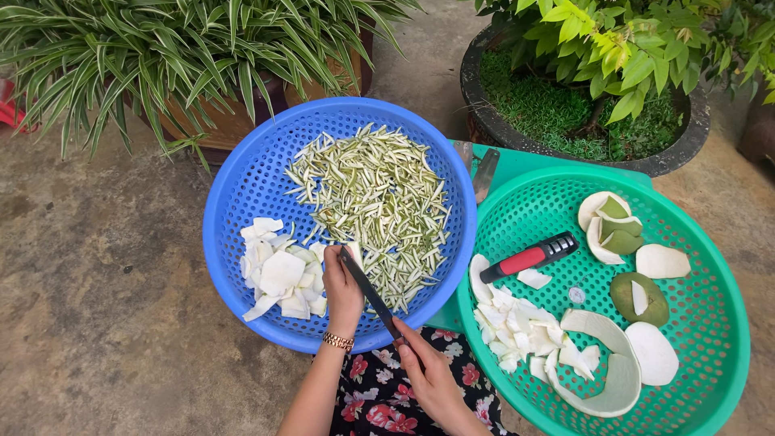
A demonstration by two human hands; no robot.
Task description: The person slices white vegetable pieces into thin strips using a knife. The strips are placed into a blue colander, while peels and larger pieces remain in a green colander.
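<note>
My right hand (432,373) grips the handle of a dark-bladed knife (367,288) that points up and left over the near rim of the blue basket (234,173). The left hand (342,291), with a bracelet on its wrist, holds a small white piece against the blade. The blue basket holds a heap of thin green-and-white strips (375,206) and a pile of white peel slices (281,277). To the right, a green basket (710,266) holds white slices (513,323), larger rind pieces (646,295) and a red-and-black tool (529,257).
Both baskets rest on a concrete floor (97,307). A striped-leaf plant in a pot (161,48) stands behind the blue basket. A dark round planter (581,113) with a shrub is behind the green one. A cleaver blade (484,173) lies between the baskets. My flowered clothing (379,396) is at the bottom.
</note>
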